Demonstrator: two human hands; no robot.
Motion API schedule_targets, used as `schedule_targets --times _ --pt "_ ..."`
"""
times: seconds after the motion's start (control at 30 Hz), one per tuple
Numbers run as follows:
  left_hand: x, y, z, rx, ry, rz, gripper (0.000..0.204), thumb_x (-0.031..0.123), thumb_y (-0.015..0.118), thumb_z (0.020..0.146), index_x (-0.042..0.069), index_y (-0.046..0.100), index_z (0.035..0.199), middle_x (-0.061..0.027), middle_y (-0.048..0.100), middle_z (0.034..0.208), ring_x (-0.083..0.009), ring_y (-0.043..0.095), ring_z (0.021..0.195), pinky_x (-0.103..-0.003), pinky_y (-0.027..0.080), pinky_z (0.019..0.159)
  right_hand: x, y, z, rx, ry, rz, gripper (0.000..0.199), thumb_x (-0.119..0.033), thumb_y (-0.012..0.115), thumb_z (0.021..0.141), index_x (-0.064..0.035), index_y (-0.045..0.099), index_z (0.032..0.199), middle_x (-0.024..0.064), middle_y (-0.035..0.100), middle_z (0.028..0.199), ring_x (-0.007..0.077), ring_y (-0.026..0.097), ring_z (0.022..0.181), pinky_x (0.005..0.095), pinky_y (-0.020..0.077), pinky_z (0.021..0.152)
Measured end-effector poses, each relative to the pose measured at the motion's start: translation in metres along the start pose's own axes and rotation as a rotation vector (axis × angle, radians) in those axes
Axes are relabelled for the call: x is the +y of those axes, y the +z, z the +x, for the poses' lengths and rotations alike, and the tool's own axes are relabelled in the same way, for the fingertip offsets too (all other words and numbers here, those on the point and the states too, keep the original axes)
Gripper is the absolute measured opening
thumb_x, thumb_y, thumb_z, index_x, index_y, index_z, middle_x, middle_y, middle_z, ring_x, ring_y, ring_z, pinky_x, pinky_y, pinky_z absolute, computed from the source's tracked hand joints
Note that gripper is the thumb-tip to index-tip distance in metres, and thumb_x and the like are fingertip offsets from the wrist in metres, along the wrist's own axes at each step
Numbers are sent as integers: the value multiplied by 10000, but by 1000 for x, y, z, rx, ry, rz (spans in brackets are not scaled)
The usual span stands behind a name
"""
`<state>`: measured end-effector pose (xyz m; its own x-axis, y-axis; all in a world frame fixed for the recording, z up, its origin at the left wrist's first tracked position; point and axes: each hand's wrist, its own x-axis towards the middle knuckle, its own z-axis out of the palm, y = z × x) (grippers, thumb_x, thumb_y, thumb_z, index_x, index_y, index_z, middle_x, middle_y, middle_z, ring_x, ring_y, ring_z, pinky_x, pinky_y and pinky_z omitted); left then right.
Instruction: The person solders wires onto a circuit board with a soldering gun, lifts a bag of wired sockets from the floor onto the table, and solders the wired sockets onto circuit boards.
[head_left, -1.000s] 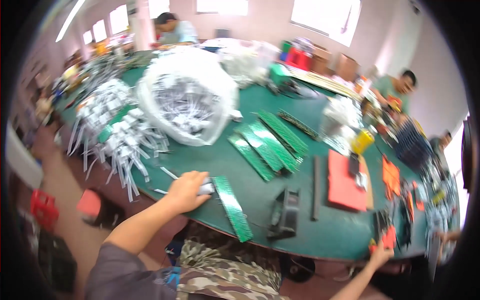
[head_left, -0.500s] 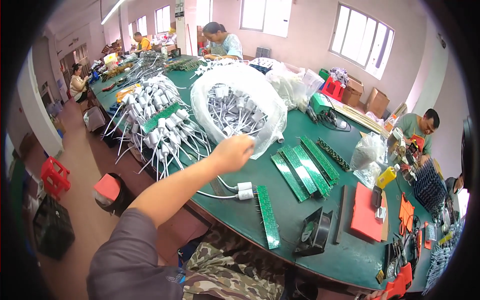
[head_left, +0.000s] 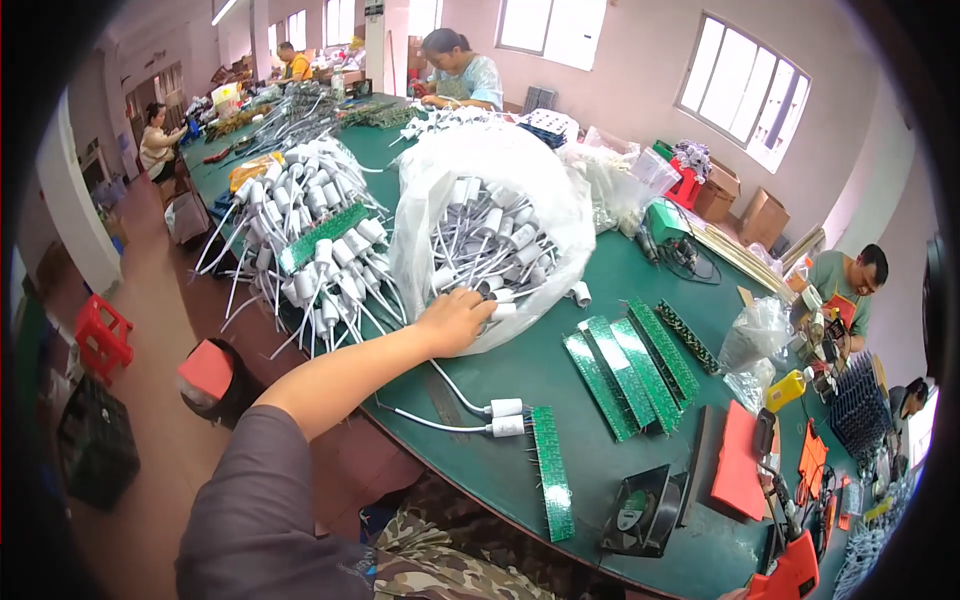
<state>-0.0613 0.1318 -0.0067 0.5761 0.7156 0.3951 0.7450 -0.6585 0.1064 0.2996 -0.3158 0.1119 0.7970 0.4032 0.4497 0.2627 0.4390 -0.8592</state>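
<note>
The left hand [head_left: 455, 322] is pressed into the clear bag [head_left: 490, 230], fingers hidden, grip cannot be told; tangled white corded parts [head_left: 480, 250] could be dragged out

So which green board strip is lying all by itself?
The green strip nearest the person, beside two white plugs. The other strips lie bunched side by side farther right.

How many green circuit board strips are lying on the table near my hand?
5: one strip by the two loose white plugs, and four side by side right of the plastic bag. Others may lie hidden among the cable pile farther left.
</note>
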Motion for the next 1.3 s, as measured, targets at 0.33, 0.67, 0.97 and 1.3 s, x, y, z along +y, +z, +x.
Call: schedule_targets --times 0.33,0.67,0.97,1.3 --pt "33 14 45 24 62 152 145 119 635 808 53 671 932 -151 638 998 -345 663 961 -462 567 766 3 -3 0 -177 -10 84 555 -95 656 821 -3 489 1343 168 608 1078 203 567 757 294 494 618" --pt "47 -48 50 320 47 -156 298 108 634 829 56 658 1121 -244 556 1078 -427 658 871 -501 556 766 0 4 -18 -182 -36 107 605 -119 671 811 24 458 1358 171 589 1006 225 544 748 321 495 638" --pt "156 -87 -80 -37 130 -444 348 62 645 768 79 570 1107 -142 582 1002 -401 650 838 -497 542 698 0 9 -42 -520 345 420 625 -234 726 883 37 433 1364 162 564 1064 237 588 816 346 527 740" --pt "163 -33 -94 201 134 -318 135 80 688 799 72 608 908 -93 539 920 -300 586 804 -419 509 665 45 26 -81 -584 754 221 486 -103 747 877 21 534 1296 145 637 1104 229 647 847 366 582 698"
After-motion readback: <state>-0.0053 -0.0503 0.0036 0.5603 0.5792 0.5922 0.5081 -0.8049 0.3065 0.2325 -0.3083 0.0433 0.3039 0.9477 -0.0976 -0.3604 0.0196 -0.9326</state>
